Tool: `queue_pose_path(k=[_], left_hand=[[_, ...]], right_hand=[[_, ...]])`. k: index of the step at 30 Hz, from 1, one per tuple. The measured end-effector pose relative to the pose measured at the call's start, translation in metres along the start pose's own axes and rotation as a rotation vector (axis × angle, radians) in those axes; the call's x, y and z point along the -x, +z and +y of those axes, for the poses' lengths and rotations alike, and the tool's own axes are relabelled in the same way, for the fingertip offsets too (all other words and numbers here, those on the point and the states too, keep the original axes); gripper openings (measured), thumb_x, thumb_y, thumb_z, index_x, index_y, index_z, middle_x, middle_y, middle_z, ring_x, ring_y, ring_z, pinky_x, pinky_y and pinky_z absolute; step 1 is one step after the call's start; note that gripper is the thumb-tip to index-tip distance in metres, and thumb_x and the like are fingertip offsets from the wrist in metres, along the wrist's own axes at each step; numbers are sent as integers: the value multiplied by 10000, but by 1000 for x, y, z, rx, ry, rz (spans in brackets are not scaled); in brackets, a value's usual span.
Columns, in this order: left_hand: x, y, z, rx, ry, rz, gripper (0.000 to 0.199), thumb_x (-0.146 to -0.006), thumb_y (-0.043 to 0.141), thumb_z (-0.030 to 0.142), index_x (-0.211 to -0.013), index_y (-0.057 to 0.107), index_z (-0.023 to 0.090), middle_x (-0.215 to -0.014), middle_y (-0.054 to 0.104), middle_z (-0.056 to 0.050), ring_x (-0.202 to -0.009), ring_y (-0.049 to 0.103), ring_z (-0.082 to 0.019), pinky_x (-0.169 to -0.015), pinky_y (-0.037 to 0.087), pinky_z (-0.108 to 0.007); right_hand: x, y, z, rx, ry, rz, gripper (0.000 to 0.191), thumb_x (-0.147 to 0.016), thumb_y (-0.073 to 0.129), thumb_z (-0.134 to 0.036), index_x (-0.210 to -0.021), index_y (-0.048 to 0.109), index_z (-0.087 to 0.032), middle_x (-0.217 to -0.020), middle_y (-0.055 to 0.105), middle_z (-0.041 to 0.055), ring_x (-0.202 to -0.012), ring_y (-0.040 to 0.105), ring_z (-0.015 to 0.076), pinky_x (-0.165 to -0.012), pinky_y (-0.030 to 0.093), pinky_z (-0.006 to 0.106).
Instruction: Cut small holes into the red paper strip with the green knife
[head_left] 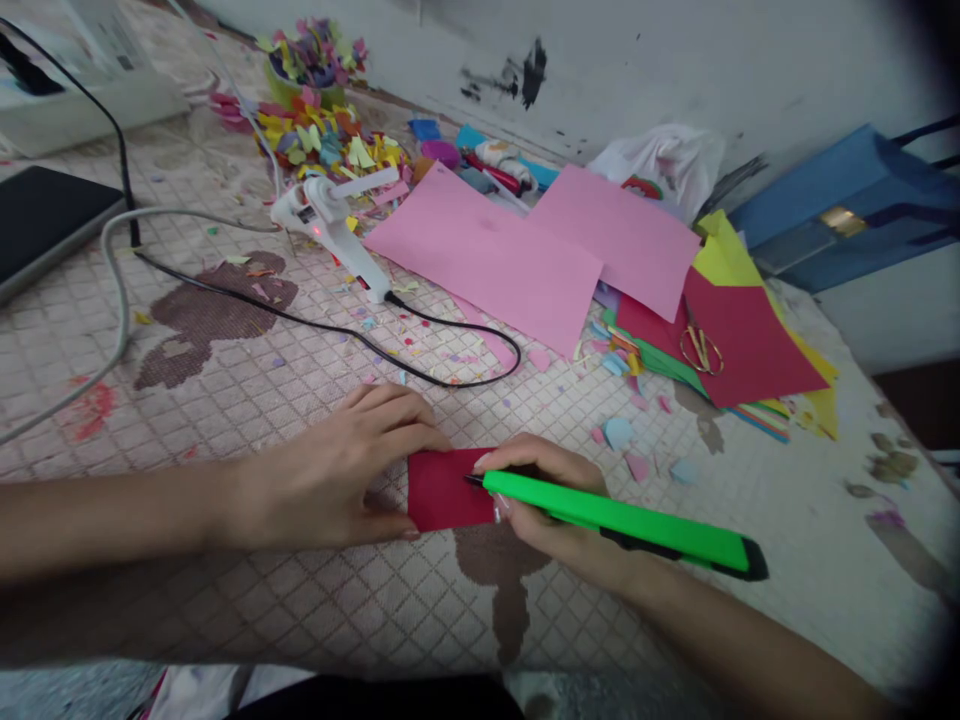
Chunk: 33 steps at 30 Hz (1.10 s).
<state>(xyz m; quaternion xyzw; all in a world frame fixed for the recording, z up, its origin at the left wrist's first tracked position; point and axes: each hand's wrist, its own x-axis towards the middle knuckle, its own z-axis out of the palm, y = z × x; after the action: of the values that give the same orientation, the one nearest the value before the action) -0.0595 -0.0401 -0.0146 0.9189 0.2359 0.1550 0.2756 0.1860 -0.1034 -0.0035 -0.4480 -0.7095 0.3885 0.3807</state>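
Observation:
A small dark red paper piece (pixel 444 490) lies flat on the quilted tablecloth in front of me. My left hand (pixel 367 460) holds it at its left side, with the thumb by the lower corner and the curled fingers along the top. In my right hand (pixel 551 490) is a bright green utility knife (pixel 622 515) with black ends, gripped like a pen. Its dark tip touches or hovers just over the red paper; which of the two I cannot tell. Part of the paper's right side is hidden by the right fingers.
A white glue gun (pixel 334 240) with a lit red light and a black cable lies beyond my hands. Pink sheets (pixel 487 255), a red sheet (pixel 750 340) with small gold scissors (pixel 701 350), paper scraps (pixel 619 432) and a blue bag (pixel 847 210) are around.

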Motion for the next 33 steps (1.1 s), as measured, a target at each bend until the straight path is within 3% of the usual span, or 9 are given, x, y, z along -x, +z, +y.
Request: queue_pose_path(k=[23, 33], left_hand=[[0, 2, 1, -13, 12, -1, 477, -785, 753, 341, -1210, 569, 225, -1160, 581, -65, -1081, 510, -273, -965, 388, -439], [-1, 1, 2, -7, 14, 6, 450, -792, 739, 318, -1194, 565, 215, -1155, 574, -63, -1081, 508, -274, -968, 372, -451]], right_hand=[[-3, 6, -2, 60, -65, -4, 238, -798, 580, -72, -957, 706, -198, -836, 731, 27, -702, 681, 135, -618, 546, 250], [-2, 8, 4, 95, -115, -41, 260, -789, 593, -53, -975, 690, -206, -848, 723, 19, -746, 673, 137, -681, 542, 266]])
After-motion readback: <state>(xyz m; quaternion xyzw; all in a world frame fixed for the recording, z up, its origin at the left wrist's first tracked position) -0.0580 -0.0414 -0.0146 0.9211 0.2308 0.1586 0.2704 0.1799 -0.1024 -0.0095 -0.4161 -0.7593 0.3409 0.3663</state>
